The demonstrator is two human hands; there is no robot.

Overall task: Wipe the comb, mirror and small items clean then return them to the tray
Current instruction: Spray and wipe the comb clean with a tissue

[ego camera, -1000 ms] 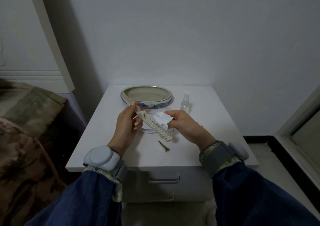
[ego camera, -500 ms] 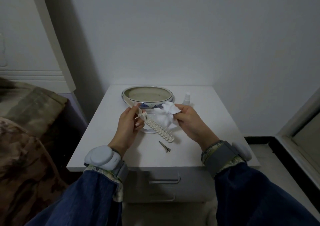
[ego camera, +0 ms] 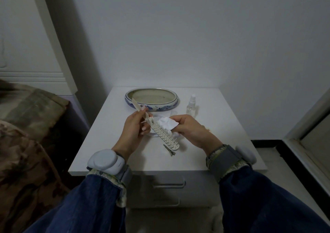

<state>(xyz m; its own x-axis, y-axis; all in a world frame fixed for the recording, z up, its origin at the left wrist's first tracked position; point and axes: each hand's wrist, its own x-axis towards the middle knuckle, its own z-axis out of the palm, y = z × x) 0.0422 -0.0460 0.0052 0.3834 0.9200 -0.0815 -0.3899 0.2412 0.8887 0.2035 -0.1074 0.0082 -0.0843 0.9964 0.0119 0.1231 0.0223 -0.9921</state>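
The left hand point(ego camera: 133, 129) holds the comb point(ego camera: 164, 136) by its handle above the counter point(ego camera: 223, 125); the right hand point(ego camera: 189, 128) pinches a wipe point(ego camera: 167, 123) on the teeth (better press between rows).

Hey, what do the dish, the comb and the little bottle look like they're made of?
Dish: probably glazed ceramic, with a glossy white rim and blue painted pattern on its outer wall.
Comb: looks like matte cream plastic, with moulded rows of teeth; the dim light leaves this open.
Bottle: clear plastic or glass, see-through body with a white spray top.
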